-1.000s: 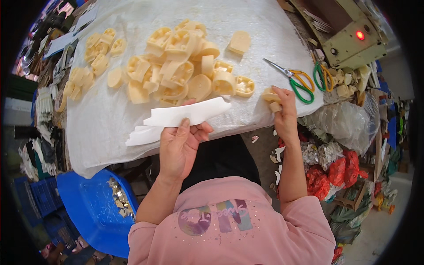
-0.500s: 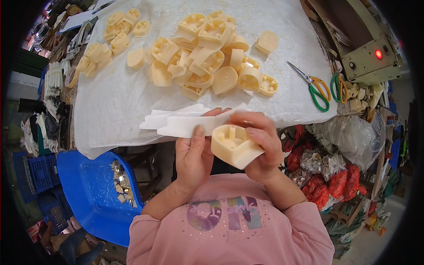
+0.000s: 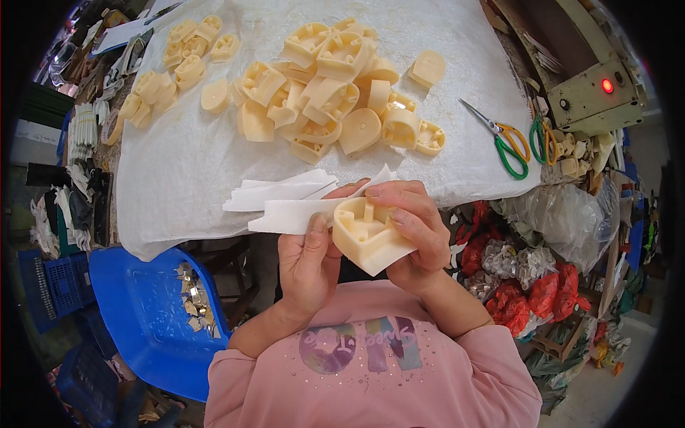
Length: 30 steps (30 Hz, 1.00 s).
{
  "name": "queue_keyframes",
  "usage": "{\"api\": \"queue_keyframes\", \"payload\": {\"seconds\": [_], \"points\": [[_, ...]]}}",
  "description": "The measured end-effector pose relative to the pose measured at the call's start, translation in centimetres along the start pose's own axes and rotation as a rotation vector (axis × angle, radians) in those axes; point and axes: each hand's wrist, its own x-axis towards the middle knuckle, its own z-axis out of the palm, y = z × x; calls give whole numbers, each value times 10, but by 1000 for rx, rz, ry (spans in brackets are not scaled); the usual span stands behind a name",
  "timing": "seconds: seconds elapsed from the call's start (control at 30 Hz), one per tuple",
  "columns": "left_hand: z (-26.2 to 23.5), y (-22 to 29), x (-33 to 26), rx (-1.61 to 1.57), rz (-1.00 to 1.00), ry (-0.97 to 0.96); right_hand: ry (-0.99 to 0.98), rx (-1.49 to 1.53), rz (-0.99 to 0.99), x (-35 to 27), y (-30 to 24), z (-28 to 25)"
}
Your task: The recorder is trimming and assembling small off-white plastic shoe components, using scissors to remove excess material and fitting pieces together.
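In front of my body I hold a cream hollow moulded plastic piece [image 3: 371, 251], with posts inside and its open side facing up. A white strip [image 3: 285, 216] runs along its far side; one end sticks out to the left and the other rises behind the piece. My left hand [image 3: 311, 264] pinches the strip beside the piece, thumb on top. My right hand [image 3: 419, 239] grips the piece from the right, its thumb and fingers at the rim and near the strip's raised end. More white strips [image 3: 278, 189] lie on the table's near edge.
A heap of similar cream pieces [image 3: 360, 128] lies on the white-covered table [image 3: 193, 178], with a smaller group [image 3: 190, 71] at far left. Green-and-yellow scissors [image 3: 499, 135] lie right, near a box with a red light [image 3: 599, 100]. A blue tub [image 3: 135, 321] stands lower left.
My right fingers have moved left along the piece's far rim, closer to the strip. The piece has shifted slightly left, and the strip lies closer against it. My left hand keeps its pinch.
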Motion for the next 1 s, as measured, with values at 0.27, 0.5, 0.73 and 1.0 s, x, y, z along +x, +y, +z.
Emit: {"api": "queue_keyframes", "payload": {"seconds": [0.27, 0.5, 0.73, 1.0], "points": [[8, 3, -1, 25, -62, 86, -13, -13, 19, 2, 0, -2], [9, 2, -3, 33, -164, 149, -66, -158, 2, -8, 9, -1], [-2, -6, -3, 198, -55, 89, -86, -351, -23, -7, 11, -5], [-17, 11, -5, 502, 51, 211, -324, -532, 28, 6, -9, -20]]}}
